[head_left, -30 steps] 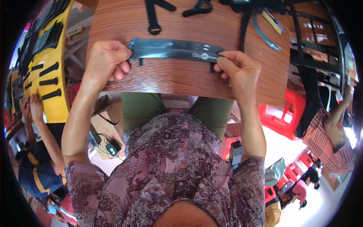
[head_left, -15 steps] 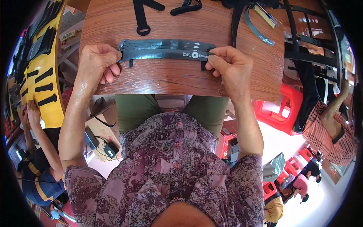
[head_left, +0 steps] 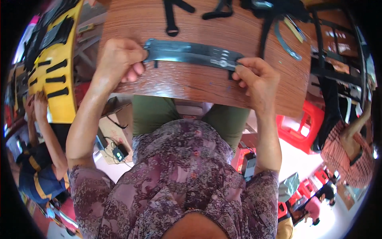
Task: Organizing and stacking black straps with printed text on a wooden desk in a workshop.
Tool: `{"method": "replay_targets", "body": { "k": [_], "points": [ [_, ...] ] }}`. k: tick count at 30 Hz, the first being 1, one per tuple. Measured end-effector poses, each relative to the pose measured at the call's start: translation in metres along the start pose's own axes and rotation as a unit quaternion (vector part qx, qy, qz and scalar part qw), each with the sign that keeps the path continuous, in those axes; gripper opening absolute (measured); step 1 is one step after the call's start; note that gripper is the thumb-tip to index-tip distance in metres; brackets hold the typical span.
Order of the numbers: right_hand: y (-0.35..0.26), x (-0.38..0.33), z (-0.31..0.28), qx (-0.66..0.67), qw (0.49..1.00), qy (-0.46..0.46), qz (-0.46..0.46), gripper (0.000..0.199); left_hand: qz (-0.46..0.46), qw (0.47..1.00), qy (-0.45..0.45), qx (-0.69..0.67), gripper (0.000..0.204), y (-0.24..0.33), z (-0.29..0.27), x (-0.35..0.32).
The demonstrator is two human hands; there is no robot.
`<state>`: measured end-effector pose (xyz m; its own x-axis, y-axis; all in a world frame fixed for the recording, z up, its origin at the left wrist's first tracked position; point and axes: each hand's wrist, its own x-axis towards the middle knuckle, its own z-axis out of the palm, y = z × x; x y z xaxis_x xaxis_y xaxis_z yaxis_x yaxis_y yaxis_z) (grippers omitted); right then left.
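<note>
Several dark, flat storage straps (head_left: 187, 55) lie closely layered and stretched sideways above the wooden table (head_left: 223, 89), with pale printing near their right end. My left hand (head_left: 121, 59) pinches the left end between thumb and fingers. At the right end my right hand (head_left: 258, 79) grips in the same way, its thumb on top. Short black tabs hang below the straps close to each hand. Farther back on the table lie a black strap with a looped end (head_left: 171, 22) and another curled black strap (head_left: 218, 15).
A grey-blue strap (head_left: 282, 40) and a yellow strip (head_left: 293, 30) rest at the table's right side. Left stands a yellow table (head_left: 65, 107) with black straps and a co-worker's hands (head_left: 39, 102). A red stool (head_left: 299, 125) is at the right, near another seated person (head_left: 346, 147).
The view has shifted, so table and hands appear farther right. The straps now slope down toward the right and their edges sit closer together. Both hands keep their grip.
</note>
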<state>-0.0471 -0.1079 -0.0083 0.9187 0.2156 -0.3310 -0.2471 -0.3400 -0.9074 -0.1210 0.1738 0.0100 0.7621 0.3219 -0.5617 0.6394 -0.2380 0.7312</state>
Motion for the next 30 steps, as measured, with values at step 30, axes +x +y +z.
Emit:
{"method": "replay_targets", "body": {
  "k": [30],
  "points": [
    [-0.0044, 0.0021, 0.0017, 0.012, 1.0, 0.005, 0.002, 0.01, -0.007, 1.0, 0.008, 0.0, 0.014, 0.0, 0.0032, 0.005]
  ]
}}
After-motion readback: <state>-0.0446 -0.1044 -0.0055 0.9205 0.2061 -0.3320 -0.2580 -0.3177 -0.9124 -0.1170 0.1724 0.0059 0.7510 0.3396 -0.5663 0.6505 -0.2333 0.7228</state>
